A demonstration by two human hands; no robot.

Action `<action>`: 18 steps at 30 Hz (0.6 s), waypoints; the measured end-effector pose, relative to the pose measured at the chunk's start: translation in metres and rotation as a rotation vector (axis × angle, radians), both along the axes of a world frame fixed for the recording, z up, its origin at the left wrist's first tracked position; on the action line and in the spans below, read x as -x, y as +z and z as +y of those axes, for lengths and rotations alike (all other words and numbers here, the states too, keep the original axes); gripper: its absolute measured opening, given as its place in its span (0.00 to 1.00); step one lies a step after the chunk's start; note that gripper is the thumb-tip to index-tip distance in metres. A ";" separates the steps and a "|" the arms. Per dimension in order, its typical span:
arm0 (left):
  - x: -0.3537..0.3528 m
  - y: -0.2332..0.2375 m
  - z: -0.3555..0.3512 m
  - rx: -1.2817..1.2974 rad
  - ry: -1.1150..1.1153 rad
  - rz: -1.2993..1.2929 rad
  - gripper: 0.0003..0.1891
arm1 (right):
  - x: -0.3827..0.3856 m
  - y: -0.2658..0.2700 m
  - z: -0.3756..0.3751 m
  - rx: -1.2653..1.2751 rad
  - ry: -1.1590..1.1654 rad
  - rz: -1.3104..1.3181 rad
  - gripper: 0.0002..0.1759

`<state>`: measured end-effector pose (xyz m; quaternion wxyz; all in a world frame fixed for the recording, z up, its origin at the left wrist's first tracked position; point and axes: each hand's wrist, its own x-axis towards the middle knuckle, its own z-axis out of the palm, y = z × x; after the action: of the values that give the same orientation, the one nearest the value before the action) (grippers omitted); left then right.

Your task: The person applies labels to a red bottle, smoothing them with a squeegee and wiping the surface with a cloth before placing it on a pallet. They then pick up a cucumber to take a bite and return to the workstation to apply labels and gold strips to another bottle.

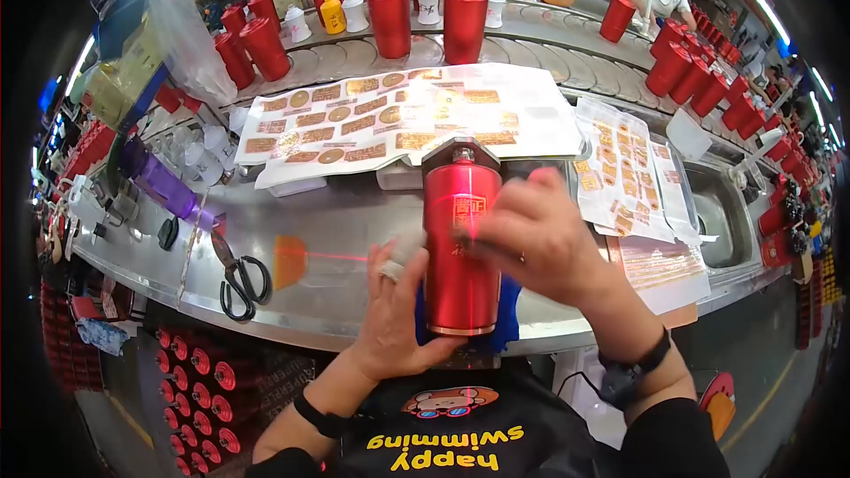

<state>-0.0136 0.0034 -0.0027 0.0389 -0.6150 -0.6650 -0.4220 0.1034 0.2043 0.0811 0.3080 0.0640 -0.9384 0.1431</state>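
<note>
A glossy red bottle [462, 288] is in front of me, its neck end against a dark angular holder [460, 152] and blue cloth [506, 310] beneath. Gold characters [469, 209] mark its side, and red laser lines cross it. My left hand [385, 323] grips the bottle's lower left side, with a whitish wrap on a finger. Over the bottle's right side, my right hand [549, 243] has its fingers bent and pressed together at the lettering. Whatever may be between those fingers is hidden. Behind the bottle lies a white sheet of gold decals [354, 124].
Black-handled scissors [239, 279] and an orange card [289, 262] lie left on the metal counter. A second decal sheet [624, 168] and a sink [722, 217] are at right. Red bottles [390, 22] line the conveyor [531, 57]. A co-worker [660, 0] sits beyond.
</note>
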 end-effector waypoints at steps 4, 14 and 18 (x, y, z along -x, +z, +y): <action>-0.007 0.000 0.001 0.144 0.095 0.089 0.53 | 0.014 0.006 0.010 0.583 0.035 -0.330 0.10; -0.001 -0.012 -0.003 0.133 0.044 0.074 0.55 | -0.010 -0.021 0.011 0.943 0.150 -0.339 0.12; 0.012 -0.003 -0.006 0.141 -0.097 -0.102 0.51 | -0.003 -0.019 0.025 0.312 -0.323 0.094 0.09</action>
<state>-0.0255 -0.0024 -0.0053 -0.0588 -0.6255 -0.6636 -0.4061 0.1065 0.2296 0.0619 0.3765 -0.1287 -0.8875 0.2323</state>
